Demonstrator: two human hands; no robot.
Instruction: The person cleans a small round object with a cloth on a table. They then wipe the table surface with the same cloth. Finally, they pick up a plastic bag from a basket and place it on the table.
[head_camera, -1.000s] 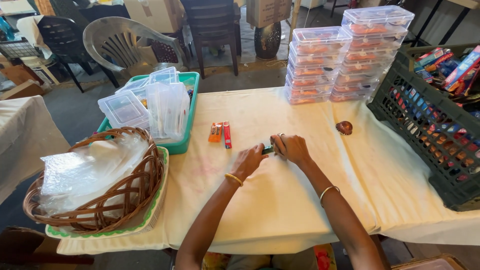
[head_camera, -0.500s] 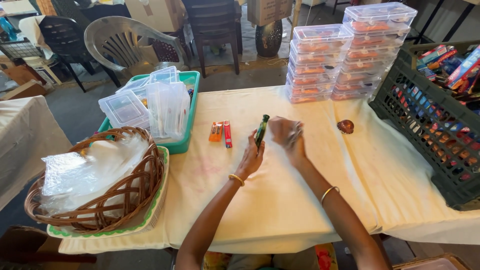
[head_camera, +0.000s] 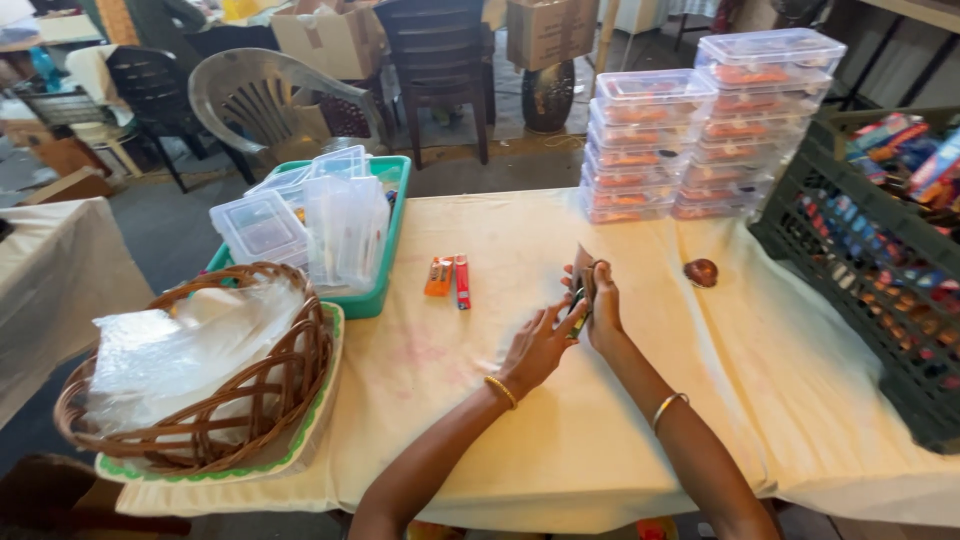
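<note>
1. Two bare hands meet near the middle of the cream-covered table (head_camera: 620, 440), just in front of the person. The right hand (head_camera: 598, 305) is closed around a small dark slim item (head_camera: 579, 312) with a green end, which it holds raised off the cloth. What kind of thing it is cannot be told.
2. The left hand (head_camera: 538, 345) is open, fingers spread, its fingertips at the lower end of that slim item. It touches or nearly touches it without gripping.
3. The item's long axis runs roughly upright, tilted a little, and lies between the two hands. The right hand is the nearer and bears it; the left comes at it from the lower left.
4. Left of the hands, well apart, an orange piece (head_camera: 438, 276) and a red stick-like piece (head_camera: 462, 282) lie side by side on the cloth.
5. A small brown roundish object (head_camera: 701, 272) sits to the right of the hands, near but not touching.
6. Beyond them stand stacks of clear lidded boxes (head_camera: 700, 130). A dark crate (head_camera: 880, 280) of coloured packets is at the right edge.
7. At the left, a green tray (head_camera: 385, 290) holds empty clear containers, and beside it a wicker basket (head_camera: 200, 400) holds clear plastic bags.
</note>
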